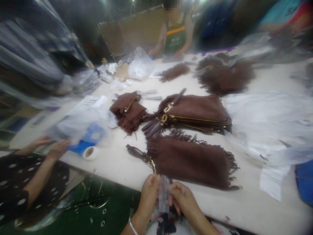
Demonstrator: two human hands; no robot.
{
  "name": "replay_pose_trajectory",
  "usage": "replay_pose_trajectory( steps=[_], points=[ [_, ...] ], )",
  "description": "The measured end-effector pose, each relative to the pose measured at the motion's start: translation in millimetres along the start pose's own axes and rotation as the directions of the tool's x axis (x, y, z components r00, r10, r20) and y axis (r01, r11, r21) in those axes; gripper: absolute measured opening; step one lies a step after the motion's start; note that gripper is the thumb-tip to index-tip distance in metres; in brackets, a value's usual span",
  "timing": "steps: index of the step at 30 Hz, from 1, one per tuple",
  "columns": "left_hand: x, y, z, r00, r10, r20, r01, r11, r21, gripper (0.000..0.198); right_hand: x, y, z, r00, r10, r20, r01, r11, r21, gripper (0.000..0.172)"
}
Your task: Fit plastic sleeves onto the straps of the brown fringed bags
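Between my two hands, in front of my body at the table's near edge, is a small clear plastic strip [163,195], perhaps a little bag. Its left edge is pinched in my left hand [149,191], which has a bangle at the wrist. On the other side my right hand [183,197] has its fingers closed on the strip. Just beyond lies a dark brown fringed bag [190,160], flat on the table, its strap and gold clasp at the left end. Behind it sits a stack of brown bags [195,109] with gold zips and dangling straps.
A smaller folded fringed piece [129,112] lies left of the stack. A tape roll [90,152] is near a co-worker's hands [57,149] at left. White plastic sheets [266,120] cover the right side. Another person [174,39] stands across the table.
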State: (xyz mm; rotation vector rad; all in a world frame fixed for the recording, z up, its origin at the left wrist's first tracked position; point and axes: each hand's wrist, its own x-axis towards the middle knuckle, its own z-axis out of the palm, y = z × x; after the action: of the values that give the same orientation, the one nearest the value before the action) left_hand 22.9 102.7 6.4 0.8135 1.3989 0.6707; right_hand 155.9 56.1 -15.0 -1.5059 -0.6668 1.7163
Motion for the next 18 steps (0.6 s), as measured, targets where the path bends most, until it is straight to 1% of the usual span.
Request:
replay_pose_trajectory(
  steps=[5, 9, 12, 15, 18],
  points=[
    [-11, -7, 0.4, 0.996, -0.087, -0.009, 0.085, 0.985, -0.153, 0.046, 3, -5, 1, 0.999, -0.023, -0.027, 0.021, 0.995, -0.098, 0.024],
    [-10, -2, 8.2, 0.993, -0.113, -0.023, 0.107, 0.978, -0.181, 0.042, 6, -12, 4, 0.998, -0.018, -0.063, 0.009, 0.990, -0.144, 0.021],
    [-6, 0, 13.5, 0.992, -0.110, -0.063, 0.099, 0.982, -0.160, 0.039, 6, -13, 7, 0.995, -0.027, -0.101, 0.012, 0.990, -0.143, 0.022],
    [-4, -2, 16.6, 0.992, -0.094, -0.087, 0.076, 0.979, -0.192, 0.041, 4, -10, 9, 0.991, -0.037, -0.133, 0.021, 0.992, -0.121, 0.025],
    [-3, -5, 18.5, 0.985, -0.100, -0.143, 0.066, 0.971, -0.228, 0.044, 0, -8, 8, 0.992, -0.060, -0.110, 0.044, 0.988, -0.148, 0.027]
  ],
)
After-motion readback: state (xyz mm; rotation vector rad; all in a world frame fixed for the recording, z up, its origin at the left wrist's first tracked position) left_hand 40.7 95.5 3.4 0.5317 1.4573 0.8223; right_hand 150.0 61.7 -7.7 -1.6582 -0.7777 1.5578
